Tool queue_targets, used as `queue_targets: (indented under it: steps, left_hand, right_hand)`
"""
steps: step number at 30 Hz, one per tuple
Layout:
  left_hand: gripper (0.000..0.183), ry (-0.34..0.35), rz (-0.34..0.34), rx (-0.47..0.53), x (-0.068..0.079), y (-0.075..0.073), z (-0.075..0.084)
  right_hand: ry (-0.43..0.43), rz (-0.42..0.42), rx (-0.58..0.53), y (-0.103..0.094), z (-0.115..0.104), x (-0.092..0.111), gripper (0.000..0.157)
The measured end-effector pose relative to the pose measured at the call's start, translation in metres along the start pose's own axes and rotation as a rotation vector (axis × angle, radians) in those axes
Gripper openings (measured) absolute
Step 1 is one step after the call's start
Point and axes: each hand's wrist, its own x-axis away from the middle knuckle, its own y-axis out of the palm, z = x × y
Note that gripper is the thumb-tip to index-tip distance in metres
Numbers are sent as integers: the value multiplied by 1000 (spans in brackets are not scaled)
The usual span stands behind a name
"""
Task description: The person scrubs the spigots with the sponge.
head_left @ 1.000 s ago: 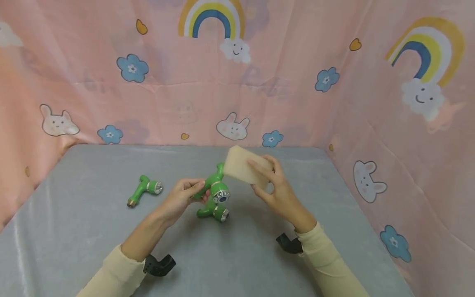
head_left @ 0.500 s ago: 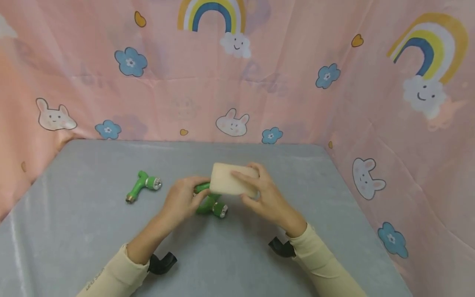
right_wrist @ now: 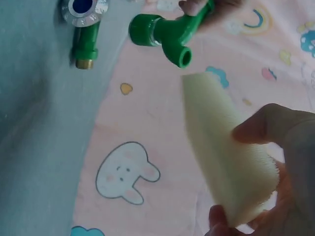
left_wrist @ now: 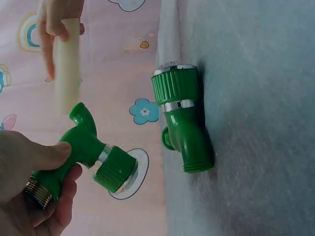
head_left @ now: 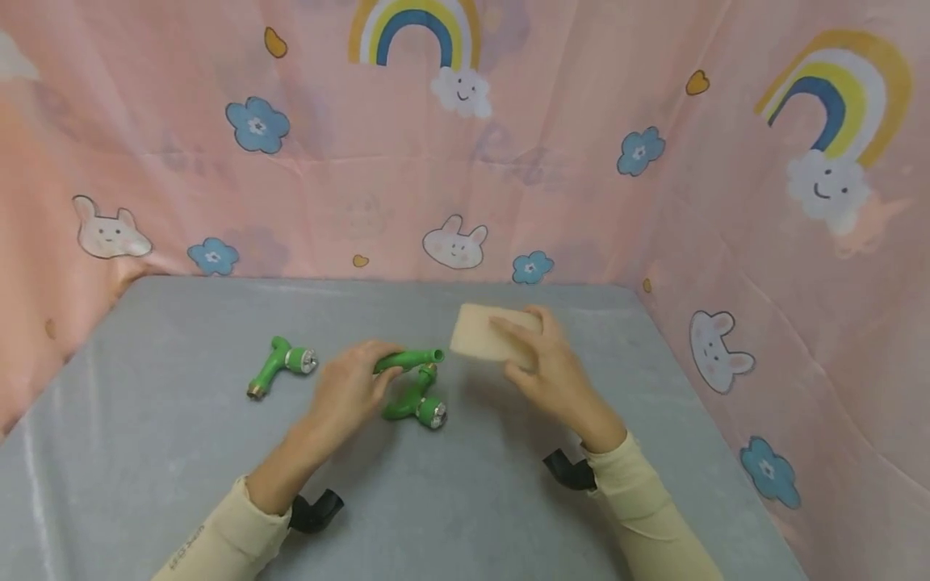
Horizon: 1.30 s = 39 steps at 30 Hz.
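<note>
one tap (head_left: 417, 359) gripped, left hand (head_left: 347, 386) | sponge (head_left: 479, 333) gripped, right hand (head_left: 555, 375) | grey tabletop (head_left: 465, 508), plush perhaps | pink curtain (head_left: 574, 81)

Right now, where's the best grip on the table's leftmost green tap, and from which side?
Grip the green tap by its stem, between brass end and knob, likely best from above: it lies on the table, so its top is open. The stem looks slimmer than the knob, and its flanks look free.

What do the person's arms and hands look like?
The left sleeve and right sleeve are cream, the left with dark lettering too small to read. A black bent piece shows beside each cuff. Left hand and right hand are bare.
</note>
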Motion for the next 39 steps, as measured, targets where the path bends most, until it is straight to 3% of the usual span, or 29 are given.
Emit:
queue_targets:
  steps: [5,10,15,22,28,30,33,36,39]
  left_hand:
    - [26,38,24,-42,-1,3,-1]
    - [28,-4,12,44,-1,4,-1]
    - [27,-110,-60,265,-6,0,-5]
    - [29,-209,-130,484,-10,-2,-16]
    - [30,-285,-166,612,-13,-2,-22]
    - [32,-315,-209,698,-14,-1,-22]
    - [34,-341,-327,873,-14,0,-22]
    - [33,-380,-459,1050,-13,3,-23]
    - [31,-371,-539,1144,-12,8,-25]
  right_hand:
    - [-151,-7,-105,9,-11,2,62]
    - [-237,-32,-47,24,-17,4,64]
    - [-242,32,5,22,-8,1,67]
    - [-208,66,32,7,7,-4,67]
    - [-177,88,-67,4,8,-7,71]
    - [-202,80,-130,7,5,-6,70]
    - [-224,43,-204,14,-1,-5,67]
    - [-198,5,-219,22,-5,-3,62]
    - [-154,-8,-220,26,-6,-2,59]
